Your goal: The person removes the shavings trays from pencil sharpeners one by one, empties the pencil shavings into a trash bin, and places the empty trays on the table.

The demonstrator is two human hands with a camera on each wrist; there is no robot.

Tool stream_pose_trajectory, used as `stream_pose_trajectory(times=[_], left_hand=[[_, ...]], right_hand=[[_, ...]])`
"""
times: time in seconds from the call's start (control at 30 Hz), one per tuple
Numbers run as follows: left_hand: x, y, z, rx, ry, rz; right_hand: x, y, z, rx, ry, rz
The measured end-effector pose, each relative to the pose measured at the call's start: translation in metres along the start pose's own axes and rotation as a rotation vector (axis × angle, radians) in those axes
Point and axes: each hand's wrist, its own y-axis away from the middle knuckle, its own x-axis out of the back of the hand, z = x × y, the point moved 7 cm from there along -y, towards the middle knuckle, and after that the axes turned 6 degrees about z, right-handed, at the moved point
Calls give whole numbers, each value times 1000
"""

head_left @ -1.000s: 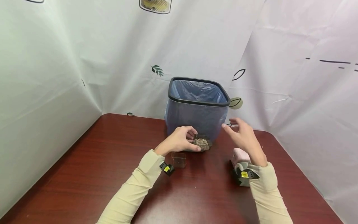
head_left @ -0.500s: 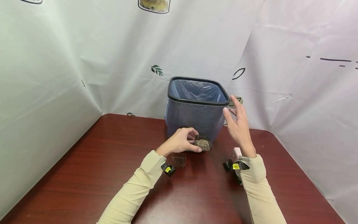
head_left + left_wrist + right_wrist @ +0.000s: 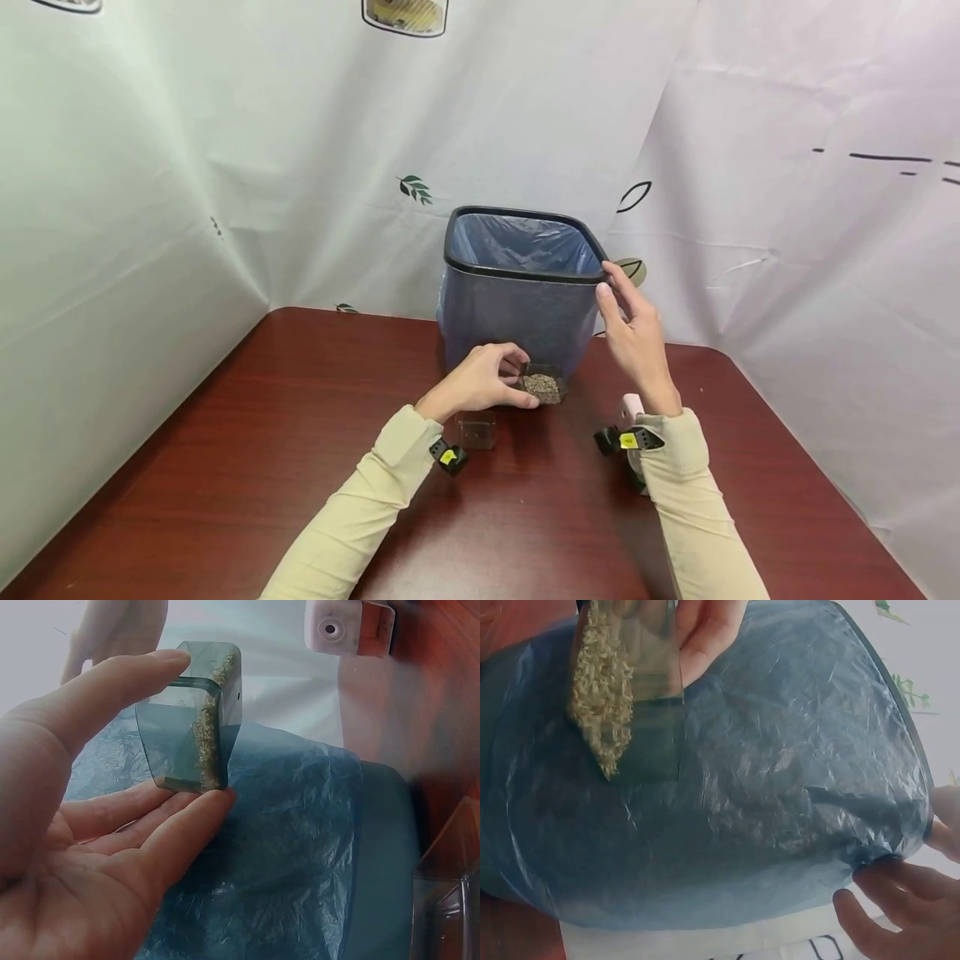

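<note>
With fingers behind and thumb in front, my left hand [image 3: 480, 382] grips a small clear, dark-tinted box [image 3: 176, 735]. It holds tan shavings [image 3: 604, 694]. The box is just in front of a lined trash bin [image 3: 517, 321], near the bin's base in the head view. My right hand [image 3: 636, 343] is at the bin's right front corner, index finger on the black rim and thumb below it. In the right wrist view its fingers [image 3: 885, 900] pinch the rim, where the blue bag [image 3: 780, 780] puckers.
A second clear box [image 3: 476, 431] lies on the brown table [image 3: 300, 400] behind my left wrist. Under my right wrist stands a pale pink device with a round hole [image 3: 330, 628], like a pencil sharpener, partly hidden. White printed sheeting [image 3: 337, 125] closes off the back and sides.
My right hand has risen from beside the sharpener-like device to the bin's rim and taken hold of its corner. My left hand keeps its grip on the box, nearly still.
</note>
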Motion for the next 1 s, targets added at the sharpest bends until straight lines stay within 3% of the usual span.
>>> stream_pose_trajectory(times=[0.23,0.6,0.8,1.0], left_hand=[[4,3,2,3,-2,-2],[14,6,17,-6,13,1],[17,7,24,-15,45,10],[24,5,33,-29,59,44]], right_hand=[[-1,-5,8,30,88,72],[2,-5,2,-1,89,114],[5,1,-22,-14,73,116],[8,1,-36,-42,-11,208]])
